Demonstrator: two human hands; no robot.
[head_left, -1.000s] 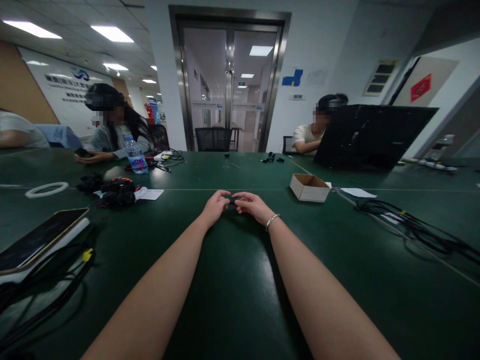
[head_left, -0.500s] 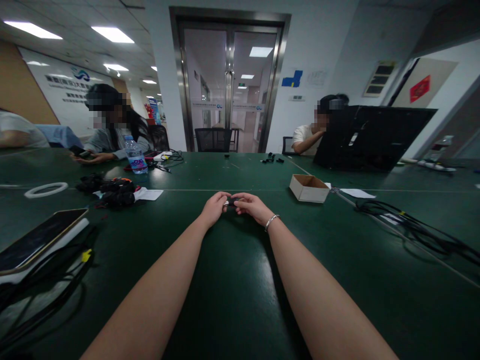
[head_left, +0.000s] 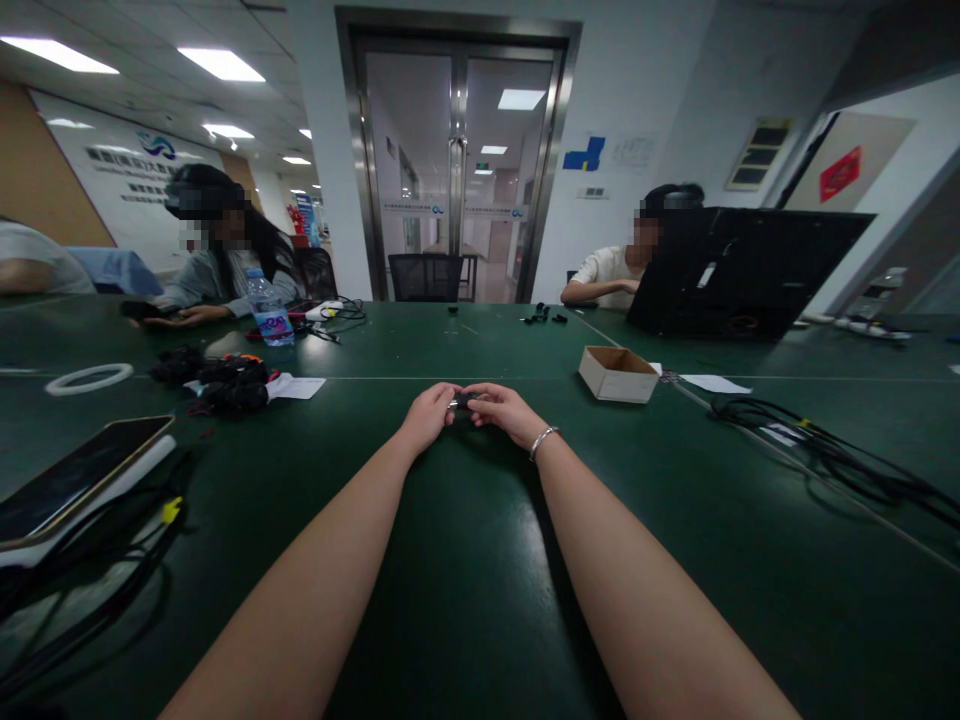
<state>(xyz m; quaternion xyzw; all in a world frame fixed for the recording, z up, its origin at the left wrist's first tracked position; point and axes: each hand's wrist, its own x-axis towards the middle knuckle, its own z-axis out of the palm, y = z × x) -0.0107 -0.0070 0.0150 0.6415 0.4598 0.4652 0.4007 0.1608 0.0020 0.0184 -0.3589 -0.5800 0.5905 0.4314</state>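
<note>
Both hands meet over the middle of the green table, pinching one small black piece with a silver metal end, shaped somewhat like a USB stick. My left hand is closed at its silver end. On the black end, the fingers of my right hand are closed; a silver bracelet circles that wrist. Fingers cover much of the piece, so its exact kind cannot be made out. Right of my hands stands an open cardboard box, its inside only partly visible.
A phone and black cables lie at left, near a white ring and a dark bundle. Behind stands a bottle. More cables and a monitor are at right. Two people sit across, another far left.
My hands keep nearly the same place and hold on the black piece. The person at right has lowered a hand from the face to the table.
</note>
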